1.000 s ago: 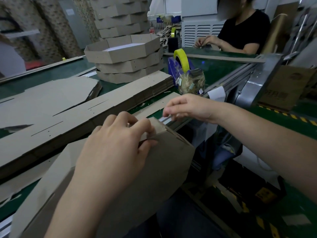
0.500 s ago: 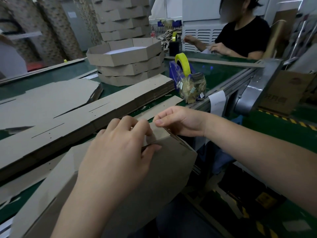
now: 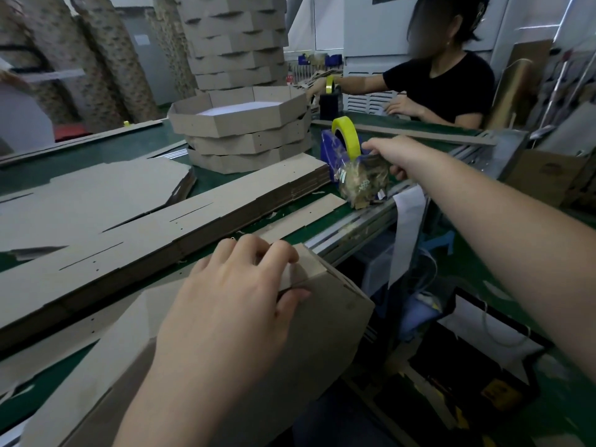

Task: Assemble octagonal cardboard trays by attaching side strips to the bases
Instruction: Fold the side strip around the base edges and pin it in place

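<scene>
Head view: the half-made brown cardboard tray (image 3: 322, 333) hangs over the near edge of the green worktop (image 3: 129, 150), under the left hand (image 3: 232, 304), which pinches its folded brown side strip (image 3: 306, 266). The right hand (image 3: 392, 153) stretches far forward, fingers curled round a clear plastic bag (image 3: 361, 182) beside the flat strip pile (image 3: 161, 233).

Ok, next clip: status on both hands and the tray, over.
Left hand pinches side strip on half-built tray. Right hand at clear bag by tape dispenser, grip unclear. Nothing blocking the tray.
</scene>
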`<state>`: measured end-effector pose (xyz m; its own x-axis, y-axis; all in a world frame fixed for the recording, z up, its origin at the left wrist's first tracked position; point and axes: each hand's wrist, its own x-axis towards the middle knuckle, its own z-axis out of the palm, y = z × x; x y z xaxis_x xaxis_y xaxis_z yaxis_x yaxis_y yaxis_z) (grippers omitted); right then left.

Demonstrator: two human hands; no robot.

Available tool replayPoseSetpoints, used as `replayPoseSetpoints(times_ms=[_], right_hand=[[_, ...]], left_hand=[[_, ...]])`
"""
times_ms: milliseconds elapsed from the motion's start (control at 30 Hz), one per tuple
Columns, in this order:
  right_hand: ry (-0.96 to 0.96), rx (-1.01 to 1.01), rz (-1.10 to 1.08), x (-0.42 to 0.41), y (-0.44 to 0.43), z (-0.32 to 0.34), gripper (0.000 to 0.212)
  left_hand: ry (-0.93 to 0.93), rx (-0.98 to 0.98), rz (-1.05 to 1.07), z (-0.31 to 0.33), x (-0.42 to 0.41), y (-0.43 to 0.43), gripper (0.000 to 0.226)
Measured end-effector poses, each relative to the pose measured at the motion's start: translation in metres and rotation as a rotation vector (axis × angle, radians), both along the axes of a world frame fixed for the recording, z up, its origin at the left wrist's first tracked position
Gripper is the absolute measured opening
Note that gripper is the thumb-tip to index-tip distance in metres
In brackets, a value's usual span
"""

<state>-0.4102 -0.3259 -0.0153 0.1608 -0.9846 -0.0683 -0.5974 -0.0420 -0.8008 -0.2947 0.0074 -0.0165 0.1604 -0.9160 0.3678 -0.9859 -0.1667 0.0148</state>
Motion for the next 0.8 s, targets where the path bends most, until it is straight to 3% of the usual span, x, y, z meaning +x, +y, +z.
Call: replayPoseSetpoints(times_ms=[100,200,300,400,500,700,800], right_hand=[[-0.166,0.091,-0.023,0.005,-0.005,0.003,0.020],[-0.314,0.244,-0.068,0.004,-0.009,0.005,0.022],[-0.423,0.312,-0.106,0.003,-0.016,0.002,0.040],[-0.551,0.327,-0.130,0.003,-0.019,0.003,0.027],[-0.670,0.259,-0.154,0.003,-0.012,0.000,0.004],[-0.973,-0.035,-0.036,-0.005,0.020,-0.030,0.009],[-0.831,-0.165,-0.027,-0.010,0.025,-0.040,0.010]], left_hand=[[-0.009,-0.007,-0.003,0.000,0.001,0.000,0.028],[0.013,0.008,0.007,0.000,0.002,0.000,0.029],[0.010,0.008,0.009,0.000,0.003,0.001,0.029],[0.013,0.009,0.007,0.000,0.003,0.000,0.029],[0.013,0.008,0.004,0.000,0.003,-0.001,0.029],[-0.012,-0.020,0.001,-0.002,0.003,-0.001,0.026],[-0.006,-0.016,0.001,-0.001,0.004,-0.002,0.027]])
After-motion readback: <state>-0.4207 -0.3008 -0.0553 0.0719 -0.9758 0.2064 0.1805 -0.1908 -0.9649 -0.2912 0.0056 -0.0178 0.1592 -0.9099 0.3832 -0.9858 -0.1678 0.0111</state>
